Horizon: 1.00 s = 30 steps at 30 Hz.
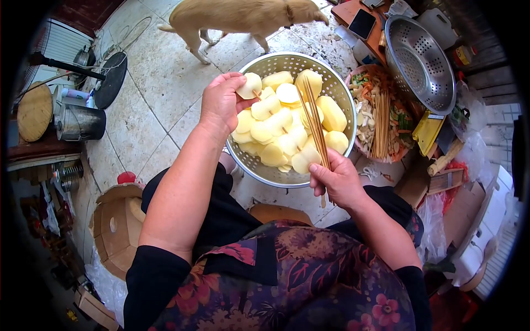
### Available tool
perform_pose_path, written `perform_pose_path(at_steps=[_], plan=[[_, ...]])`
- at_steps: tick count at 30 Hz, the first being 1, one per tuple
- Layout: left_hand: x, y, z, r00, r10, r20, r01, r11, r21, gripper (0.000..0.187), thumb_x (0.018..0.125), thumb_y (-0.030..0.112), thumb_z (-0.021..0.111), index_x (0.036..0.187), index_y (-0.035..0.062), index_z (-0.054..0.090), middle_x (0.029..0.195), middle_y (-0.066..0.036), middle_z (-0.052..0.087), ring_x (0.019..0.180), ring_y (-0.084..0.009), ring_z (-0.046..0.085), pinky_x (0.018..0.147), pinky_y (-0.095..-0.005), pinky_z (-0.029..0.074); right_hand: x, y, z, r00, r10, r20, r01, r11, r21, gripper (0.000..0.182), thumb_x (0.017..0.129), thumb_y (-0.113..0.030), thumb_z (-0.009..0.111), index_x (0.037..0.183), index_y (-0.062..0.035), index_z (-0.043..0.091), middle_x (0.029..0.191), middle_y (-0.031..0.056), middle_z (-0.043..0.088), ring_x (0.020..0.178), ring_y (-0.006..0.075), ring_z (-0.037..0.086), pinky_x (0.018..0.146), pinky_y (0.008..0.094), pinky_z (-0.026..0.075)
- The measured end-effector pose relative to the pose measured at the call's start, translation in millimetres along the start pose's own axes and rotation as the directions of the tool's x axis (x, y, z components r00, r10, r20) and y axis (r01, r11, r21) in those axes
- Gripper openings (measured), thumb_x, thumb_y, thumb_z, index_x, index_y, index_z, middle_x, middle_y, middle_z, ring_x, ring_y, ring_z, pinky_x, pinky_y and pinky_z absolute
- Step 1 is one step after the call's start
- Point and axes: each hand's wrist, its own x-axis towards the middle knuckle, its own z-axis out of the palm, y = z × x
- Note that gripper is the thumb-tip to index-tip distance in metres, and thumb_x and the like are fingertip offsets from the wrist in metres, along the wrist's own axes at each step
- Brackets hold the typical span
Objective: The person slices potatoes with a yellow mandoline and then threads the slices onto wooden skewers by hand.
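Pinched in the fingers of my left hand (222, 99) is a pale round potato slice (251, 85), above the left rim of a metal colander (259, 172). My right hand (338, 179) grips a bundle of bamboo skewers (313, 118) at the colander's lower right rim. Between the hands runs a line of potato slices (280, 119) with bits of a thin skewer showing among them; the slice nearest my right thumb touches it. Peeled whole potatoes (334, 114) and more slices fill the colander beneath.
A tan dog (232, 16) stands beyond the colander. To the right, a basin (398, 157) holds cut vegetables and more skewers, beside a second colander (420, 63). A phone (362, 24) lies on a stool. At left are a cardboard box (113, 243) and a metal pot (81, 122).
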Motion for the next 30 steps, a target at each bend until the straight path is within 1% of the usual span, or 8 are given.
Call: perform_pose_path(at_steps=[5, 8, 10, 13, 16, 19, 26, 30], plan=[[1, -2, -1, 0.999, -0.036, 0.009, 0.036, 0.999, -0.014, 0.023, 0.088, 0.011, 0.054, 0.107, -0.0004, 0.049, 0.1, -0.016, 0.058, 0.085, -0.0283, 0.064, 0.075, -0.0385, 0.057, 0, 4, 0, 1.0, 0.003, -0.005, -0.003, 1.0, 0.027, 0.022, 0.092, -0.014, 0.054, 0.111, -0.0033, 0.052, 0.067, 0.0018, 0.055, 0.051, 0.0086, 0.051, 0.046, 0.0192, 0.042], [1, -4, -2, 0.995, -0.076, 0.061, 0.078, 0.996, -0.036, 0.022, 0.088, 0.012, 0.054, 0.105, -0.001, 0.051, 0.099, -0.016, 0.06, 0.084, -0.0278, 0.064, 0.075, -0.0377, 0.057, 0, 4, 1, 1.0, 0.006, 0.004, -0.006, 1.0, 0.023, 0.021, 0.092, -0.013, 0.054, 0.11, -0.0033, 0.052, 0.067, 0.002, 0.055, 0.05, 0.0087, 0.051, 0.046, 0.0192, 0.042], [-1, -6, 0, 0.99, -0.125, 0.071, 0.123, 0.992, 0.031, 0.019, 0.087, 0.011, 0.055, 0.102, -0.0009, 0.052, 0.093, -0.014, 0.062, 0.079, -0.0243, 0.064, 0.073, -0.037, 0.056, 0, 5, 1, 1.0, 0.004, -0.009, -0.004, 0.999, 0.036, 0.02, 0.092, -0.013, 0.054, 0.109, -0.0033, 0.052, 0.067, 0.0022, 0.055, 0.05, 0.0089, 0.051, 0.046, 0.0193, 0.042], [-1, -9, 1, 0.99, -0.113, 0.084, 0.11, 0.993, 0.039, 0.019, 0.087, 0.013, 0.056, 0.1, -0.0005, 0.053, 0.092, -0.014, 0.062, 0.078, -0.0237, 0.064, 0.074, -0.0366, 0.055, 0, 5, 0, 1.0, 0.01, -0.025, -0.009, 1.0, 0.03, 0.019, 0.091, -0.013, 0.054, 0.108, -0.0034, 0.052, 0.067, 0.0024, 0.056, 0.05, 0.0091, 0.051, 0.045, 0.0192, 0.042], [-2, -7, 0, 0.974, -0.171, 0.146, 0.169, 0.985, 0.02, 0.022, 0.088, 0.014, 0.057, 0.103, -0.0019, 0.055, 0.097, -0.015, 0.062, 0.085, -0.024, 0.064, 0.081, -0.0382, 0.053, 0, 4, 0, 1.0, 0.01, -0.027, -0.009, 0.999, 0.04, 0.019, 0.091, -0.013, 0.054, 0.107, -0.0034, 0.052, 0.067, 0.0026, 0.056, 0.05, 0.0091, 0.051, 0.045, 0.0191, 0.041], [-3, -8, 0, 0.966, -0.207, 0.153, 0.208, 0.978, 0.014, 0.022, 0.088, 0.014, 0.058, 0.102, -0.0022, 0.056, 0.097, -0.015, 0.063, 0.085, -0.0239, 0.064, 0.08, -0.0382, 0.054, 0, 5, 0, 0.999, 0.008, -0.035, -0.007, 0.999, 0.046, 0.018, 0.091, -0.013, 0.054, 0.107, -0.0034, 0.053, 0.067, 0.0026, 0.056, 0.05, 0.009, 0.051, 0.045, 0.019, 0.041], [-6, -8, 2, 0.959, -0.217, 0.18, 0.213, 0.976, 0.041, 0.023, 0.087, 0.015, 0.058, 0.102, -0.0024, 0.057, 0.096, -0.014, 0.063, 0.085, -0.0239, 0.064, 0.079, -0.0378, 0.054, 0, 6, 0, 0.999, 0.0, -0.039, 0.003, 0.998, 0.063, 0.018, 0.091, -0.013, 0.055, 0.106, -0.0032, 0.053, 0.066, 0.0024, 0.056, 0.049, 0.009, 0.051, 0.044, 0.0192, 0.041], [-12, -1, 8, 0.961, -0.22, 0.165, 0.207, 0.974, 0.095, 0.024, 0.087, 0.016, 0.059, 0.105, 0.001, 0.054, 0.099, -0.012, 0.061, 0.085, -0.0228, 0.064, 0.077, -0.0379, 0.054, 0, 4, 0, 0.999, 0.001, -0.045, 0.001, 0.999, 0.039, 0.018, 0.091, -0.015, 0.054, 0.106, -0.0035, 0.052, 0.066, 0.0021, 0.056, 0.049, 0.0088, 0.051, 0.044, 0.019, 0.04]])
